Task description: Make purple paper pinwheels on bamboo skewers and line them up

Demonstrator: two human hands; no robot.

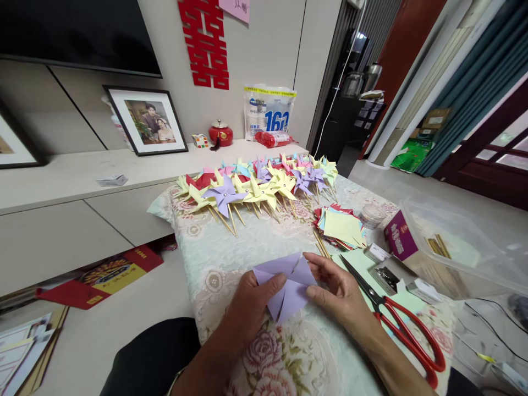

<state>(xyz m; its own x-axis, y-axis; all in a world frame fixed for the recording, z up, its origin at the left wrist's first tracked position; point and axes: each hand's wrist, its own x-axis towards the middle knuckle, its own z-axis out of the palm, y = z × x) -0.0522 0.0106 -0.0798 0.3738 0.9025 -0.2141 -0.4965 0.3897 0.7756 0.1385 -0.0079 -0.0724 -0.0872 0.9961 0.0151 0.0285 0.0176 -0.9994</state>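
A purple paper square (291,289), slit inward from its corners, is held above the floral tablecloth. My left hand (256,297) grips its left side, thumb on top and fingers hidden beneath. At the right edge my right hand (336,286) pinches the same sheet between thumb and fingers. Scissors with red handles (383,305) lie just right of my right hand, on pale green paper. Beyond them rests a stack of cut paper squares (340,226), a yellow one uppermost. Several finished paper pinwheels (225,195) on wooden sticks lie in rows at the table's far side.
Right of the scissors stand a small open box of dark pins (388,278) and a clear plastic bin (445,247) with sticks inside. A round clear tub (372,215) sits behind the paper stack. A white cabinet (165,165) borders the table's far side.
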